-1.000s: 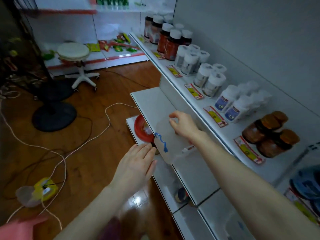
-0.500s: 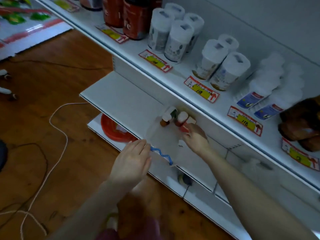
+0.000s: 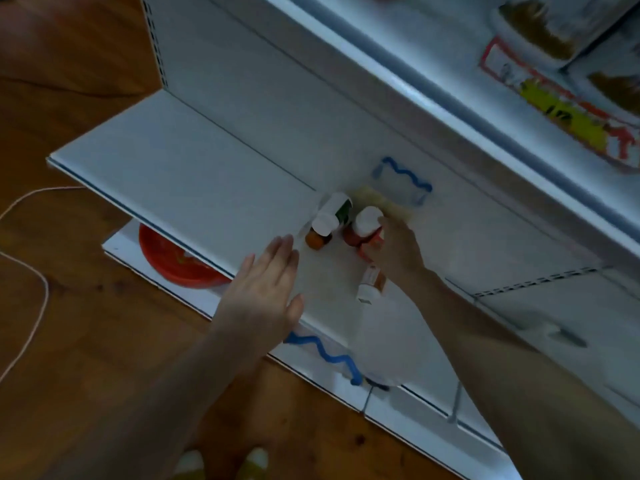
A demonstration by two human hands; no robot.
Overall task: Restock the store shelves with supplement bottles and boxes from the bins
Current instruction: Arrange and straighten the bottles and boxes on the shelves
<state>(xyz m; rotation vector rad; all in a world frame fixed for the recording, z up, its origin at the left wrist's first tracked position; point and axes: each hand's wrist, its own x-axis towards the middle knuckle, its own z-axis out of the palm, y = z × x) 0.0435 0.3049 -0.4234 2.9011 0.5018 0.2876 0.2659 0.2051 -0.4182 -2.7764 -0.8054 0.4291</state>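
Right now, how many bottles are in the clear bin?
3: an orange bottle at left, a red bottle gripped by the right hand, a small bottle lying nearer. More may be hidden.

Dim bluish light falls on a brown wooden floor [image 3: 69,81] crossed by a white cord [image 3: 46,292].

A white cable [image 3: 46,292] crosses the wooden floor [image 3: 69,81] near a red bowl [image 3: 173,263].
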